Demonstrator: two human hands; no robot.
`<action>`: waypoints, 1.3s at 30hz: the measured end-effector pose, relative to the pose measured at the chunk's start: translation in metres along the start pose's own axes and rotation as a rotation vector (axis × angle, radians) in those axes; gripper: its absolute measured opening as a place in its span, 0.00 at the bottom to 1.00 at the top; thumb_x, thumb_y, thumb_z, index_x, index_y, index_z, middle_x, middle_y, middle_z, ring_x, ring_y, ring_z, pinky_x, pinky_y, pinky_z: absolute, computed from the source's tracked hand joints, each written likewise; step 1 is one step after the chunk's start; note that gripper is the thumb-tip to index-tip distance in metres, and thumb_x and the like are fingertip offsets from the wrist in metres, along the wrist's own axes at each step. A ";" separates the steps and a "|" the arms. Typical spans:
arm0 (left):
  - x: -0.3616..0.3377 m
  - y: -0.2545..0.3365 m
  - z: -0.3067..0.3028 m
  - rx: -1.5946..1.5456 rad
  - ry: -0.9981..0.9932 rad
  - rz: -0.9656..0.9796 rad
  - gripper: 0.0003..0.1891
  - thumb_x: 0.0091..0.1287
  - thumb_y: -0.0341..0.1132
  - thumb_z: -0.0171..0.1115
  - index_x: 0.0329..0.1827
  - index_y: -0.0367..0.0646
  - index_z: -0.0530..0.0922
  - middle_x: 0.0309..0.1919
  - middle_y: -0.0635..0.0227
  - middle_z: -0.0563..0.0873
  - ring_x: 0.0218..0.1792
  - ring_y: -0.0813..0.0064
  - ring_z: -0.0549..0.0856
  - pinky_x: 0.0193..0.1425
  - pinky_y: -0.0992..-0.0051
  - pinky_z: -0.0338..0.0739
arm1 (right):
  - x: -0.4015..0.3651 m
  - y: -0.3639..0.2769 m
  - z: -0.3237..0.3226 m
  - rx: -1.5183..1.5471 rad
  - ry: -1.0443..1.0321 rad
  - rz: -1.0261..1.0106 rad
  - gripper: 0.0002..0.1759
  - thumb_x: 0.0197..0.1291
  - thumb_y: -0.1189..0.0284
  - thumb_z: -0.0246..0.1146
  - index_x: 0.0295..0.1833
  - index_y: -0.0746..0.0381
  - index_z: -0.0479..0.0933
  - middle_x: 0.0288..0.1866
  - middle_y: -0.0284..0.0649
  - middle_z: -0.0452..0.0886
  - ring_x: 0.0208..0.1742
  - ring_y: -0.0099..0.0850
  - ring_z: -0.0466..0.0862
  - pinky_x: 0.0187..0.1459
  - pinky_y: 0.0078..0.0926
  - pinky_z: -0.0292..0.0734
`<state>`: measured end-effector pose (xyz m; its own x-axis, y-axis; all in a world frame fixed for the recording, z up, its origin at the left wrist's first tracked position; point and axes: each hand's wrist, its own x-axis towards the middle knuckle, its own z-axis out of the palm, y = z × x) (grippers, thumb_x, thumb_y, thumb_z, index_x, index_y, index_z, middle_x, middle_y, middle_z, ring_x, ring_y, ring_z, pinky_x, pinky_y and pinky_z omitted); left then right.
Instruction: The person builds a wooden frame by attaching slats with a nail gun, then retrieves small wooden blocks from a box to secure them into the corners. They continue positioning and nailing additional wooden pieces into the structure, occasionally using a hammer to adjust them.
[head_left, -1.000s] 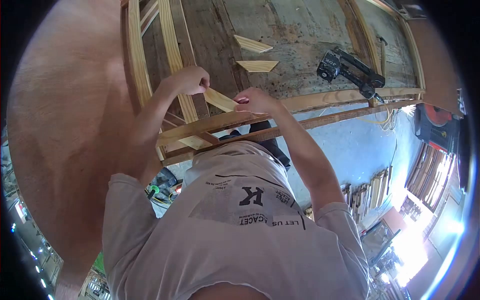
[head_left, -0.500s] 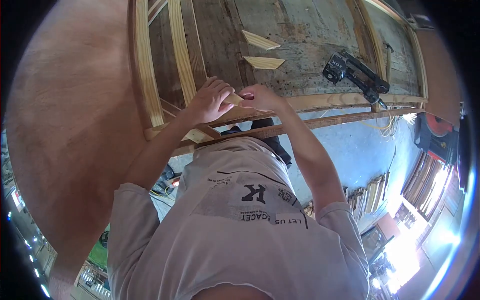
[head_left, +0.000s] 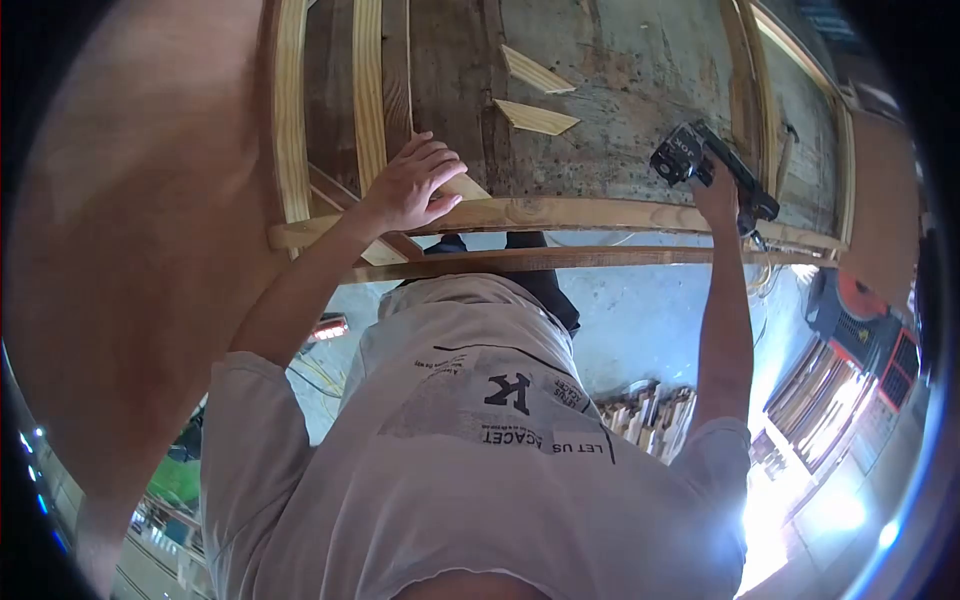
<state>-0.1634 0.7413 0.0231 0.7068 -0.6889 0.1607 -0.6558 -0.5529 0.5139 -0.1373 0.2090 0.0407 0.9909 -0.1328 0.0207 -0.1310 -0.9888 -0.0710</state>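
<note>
My left hand [head_left: 415,187] lies over a short, pale wood piece [head_left: 468,187], fingers bent across it and thumb near the front rail [head_left: 560,213]. Part of that piece is hidden under the palm. On the right, my right hand [head_left: 716,203] is wrapped round the handle of a black nail gun [head_left: 735,170], which rests on the worn board inside the wooden frame. Two loose pale offcuts with slanted ends, one [head_left: 538,72] behind the other [head_left: 537,117], lie between my hands on the board.
Upright slats [head_left: 369,100] run away from me at the left, beside a large brown panel [head_left: 140,200]. A hammer [head_left: 786,150] lies at the far right. A second rail [head_left: 600,256] is close to my body. A red and black machine [head_left: 862,320] stands on the floor at right.
My right hand has let go of the small wood piece and moved right onto the nail gun. The piece is now down at the front rail under my left hand.
</note>
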 end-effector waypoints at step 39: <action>0.010 -0.007 0.006 0.030 -0.151 -0.131 0.20 0.54 0.40 0.67 0.50 0.44 0.78 0.48 0.66 0.81 0.56 0.63 0.77 0.72 0.58 0.63 | 0.112 -0.198 0.022 1.051 -1.993 0.202 0.23 0.66 0.55 0.61 0.46 0.67 0.72 0.17 0.35 0.74 0.16 0.25 0.77 0.22 0.25 0.76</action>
<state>-0.1533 0.7349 0.0164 0.7404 -0.6713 -0.0351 -0.5702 -0.6548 0.4961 0.0002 0.3913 0.0352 -0.1802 0.6828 -0.7081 -0.8085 -0.5128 -0.2887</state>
